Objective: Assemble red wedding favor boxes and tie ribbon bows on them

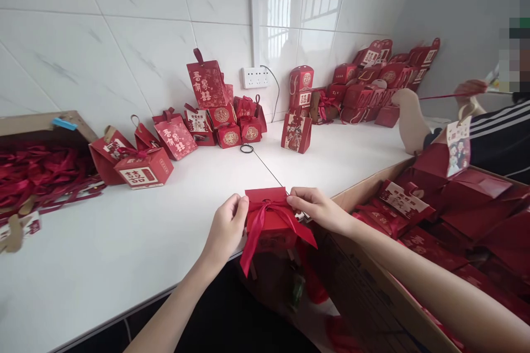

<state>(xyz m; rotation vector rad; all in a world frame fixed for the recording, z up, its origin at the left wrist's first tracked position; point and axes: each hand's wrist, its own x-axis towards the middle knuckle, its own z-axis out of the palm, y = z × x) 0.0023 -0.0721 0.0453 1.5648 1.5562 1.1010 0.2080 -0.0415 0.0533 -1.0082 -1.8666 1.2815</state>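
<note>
The left hand (229, 220) is mostly closed, fingers curled in and thumb pressed along the left edge of a small red card gift box (271, 225). The right hand (313, 207) is nearly closed too, its thumb and forefinger pinching the box's upper right edge (whether the fingertips also catch some ribbon, I cannot tell). The box thus sits between the two hands, at the near edge of a glossy white table (174, 226). A shiny crimson ribbon bow (265, 208) crosses its front, one tail hanging just beside the left hand, the other slanting down below the right.

Beyond the left hand, toward the far left, a red faceted card box with a cream label (143, 170) stands near a heap of crimson ribbons (45, 171). Straight ahead of the right hand is an upright red card box printed with figures (296, 132); a thin black loop (247, 148) lies ahead of the left. Under and beside the right forearm, a brown cardboard carton (356, 281) holds many red boxes. Farther right, a co-worker's hand (470, 88) is at a stretched red ribbon strand (439, 97).
</note>
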